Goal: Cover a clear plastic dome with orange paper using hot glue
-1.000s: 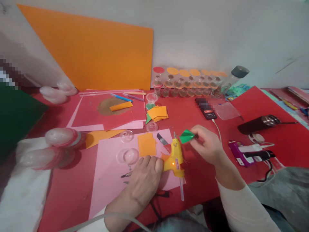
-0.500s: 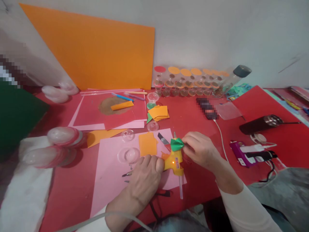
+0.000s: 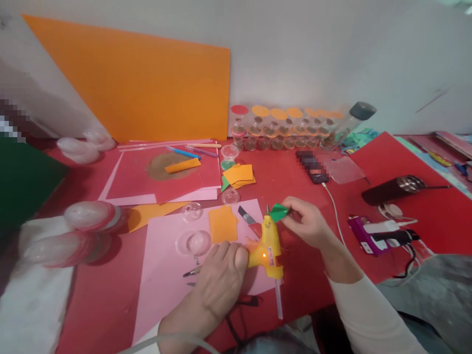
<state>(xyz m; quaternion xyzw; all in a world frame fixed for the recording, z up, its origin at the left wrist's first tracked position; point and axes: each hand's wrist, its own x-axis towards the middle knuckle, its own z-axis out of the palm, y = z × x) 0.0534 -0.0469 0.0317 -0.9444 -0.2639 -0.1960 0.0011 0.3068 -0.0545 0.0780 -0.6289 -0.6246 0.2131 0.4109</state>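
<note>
My left hand is wrapped round the handle of a yellow glue gun, whose small orange light is lit. A clear glue stick sticks out of its rear, and its metal nozzle points away from me. Between the fingertips of my right hand is a folded piece of green paper, held right beside the nozzle. Whether the paper touches the nozzle I cannot tell. Under the glue gun lies a pink sheet with orange paper squares, a cutter knife and a clear plastic dome.
Clear cups with orange discs line the wall. A phone with a white cable, a black tumbler and a purple power strip are on the right. Clear plastic bottles stand at left before a large orange board.
My right hand has shifted the green paper slightly up and right, baring more of the glue gun's front. The glue gun has turned a little in my left hand. The whole view has shifted slightly.
</note>
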